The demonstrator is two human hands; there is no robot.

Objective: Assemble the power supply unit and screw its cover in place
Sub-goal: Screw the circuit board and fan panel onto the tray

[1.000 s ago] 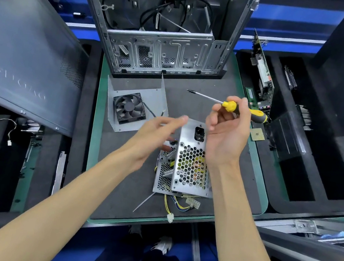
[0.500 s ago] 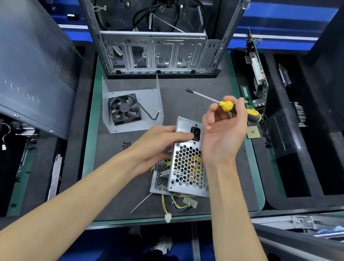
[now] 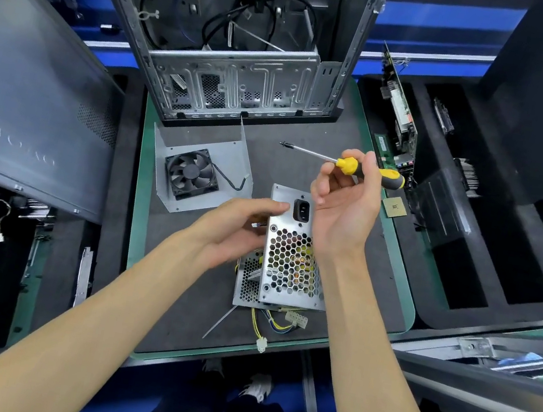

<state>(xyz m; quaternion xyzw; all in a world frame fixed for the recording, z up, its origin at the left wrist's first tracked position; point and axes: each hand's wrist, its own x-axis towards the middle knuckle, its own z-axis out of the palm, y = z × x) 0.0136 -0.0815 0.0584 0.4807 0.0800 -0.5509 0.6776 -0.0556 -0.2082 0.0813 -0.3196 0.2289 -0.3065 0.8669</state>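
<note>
A silver power supply unit (image 3: 290, 263) with a honeycomb grille and a black socket stands on the dark mat, yellow wires (image 3: 259, 327) trailing from its near end. My left hand (image 3: 237, 225) grips its left side near the top corner. My right hand (image 3: 344, 204) hovers over the unit's upper right corner and holds a yellow and black screwdriver (image 3: 349, 165), its shaft pointing left with a screw on the tip. The cover panel (image 3: 234, 159) with a black fan (image 3: 192, 173) lies flat to the upper left of the unit.
An open computer case (image 3: 232, 90) stands at the back of the mat. A grey side panel (image 3: 28, 97) leans at left. Foam trays with circuit boards (image 3: 402, 116) sit at right, a CPU chip (image 3: 395, 207) by the mat's edge. A thin metal rod (image 3: 218, 322) lies near the wires.
My left hand moved in from hovering with fingers apart and closed on the power supply's left side. My right hand with the screwdriver stayed nearly in place.
</note>
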